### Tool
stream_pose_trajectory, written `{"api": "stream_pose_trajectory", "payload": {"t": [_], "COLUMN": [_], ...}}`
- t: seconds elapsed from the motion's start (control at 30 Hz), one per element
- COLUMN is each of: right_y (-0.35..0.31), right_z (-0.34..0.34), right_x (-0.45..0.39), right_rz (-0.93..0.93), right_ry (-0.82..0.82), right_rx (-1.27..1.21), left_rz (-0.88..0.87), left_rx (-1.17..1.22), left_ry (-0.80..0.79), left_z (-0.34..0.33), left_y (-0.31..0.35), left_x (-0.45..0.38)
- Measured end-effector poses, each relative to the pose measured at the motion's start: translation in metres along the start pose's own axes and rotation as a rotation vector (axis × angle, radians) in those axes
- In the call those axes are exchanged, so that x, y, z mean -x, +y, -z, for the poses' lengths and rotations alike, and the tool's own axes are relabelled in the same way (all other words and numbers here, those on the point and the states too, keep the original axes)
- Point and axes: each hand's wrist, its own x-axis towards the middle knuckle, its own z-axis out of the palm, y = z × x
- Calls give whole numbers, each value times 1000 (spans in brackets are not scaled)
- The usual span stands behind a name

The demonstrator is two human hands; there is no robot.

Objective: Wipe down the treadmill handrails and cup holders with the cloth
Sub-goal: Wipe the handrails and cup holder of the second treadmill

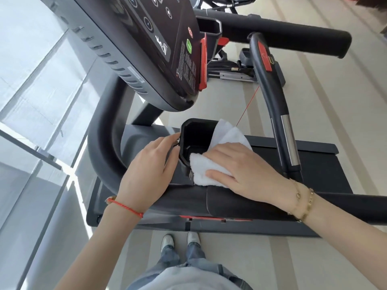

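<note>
A black square cup holder (193, 135) sits below the treadmill console, at the end of the near padded handrail (230, 201). My right hand (245, 174) lies flat on a folded white cloth (201, 168), pressing it against the holder's right rim and the handrail top. Part of the cloth sticks up behind my fingers. My left hand (150, 174) grips the holder's left outer wall, fingers curled around its edge. A second cup holder (209, 28) and the far handrail (282, 34) show at the top.
The console (163, 38) with buttons hangs over the holder at upper left. A curved grey handle (272, 97) with a metal sensor strip stands to the right, a thin red cord running from it. Glass wall at left. The treadmill belt (314, 164) lies beyond.
</note>
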Motion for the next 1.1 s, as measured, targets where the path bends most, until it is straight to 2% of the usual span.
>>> {"api": "stream_pose_trajectory", "payload": {"t": [0.13,0.37,0.53,0.63,0.7,0.87,1.0,1.1], "right_y": [-18,5,19,30,35,36,39,54], "right_z": [-14,2,8,20,23,4,6,5], "right_x": [-29,13,19,3,-19,-68,-90,-68], "right_rz": [-35,60,179,114,47,-75,-98,-151], "right_ry": [10,66,255,462,517,112,48,51], "right_rx": [-32,-9,83,-15,-24,-134,-170,-183], "left_rz": [10,24,38,52,66,118,130,126], "left_rx": [8,-10,-50,-86,-85,-57,-38,-22], "left_ry": [-15,-18,-23,-15,4,19,22,19], "left_z": [0,2,4,1,-2,-14,-18,-17], "left_y": [0,1,4,6,8,10,8,6], "left_x": [1,0,-4,-9,-14,-26,-28,-28]}}
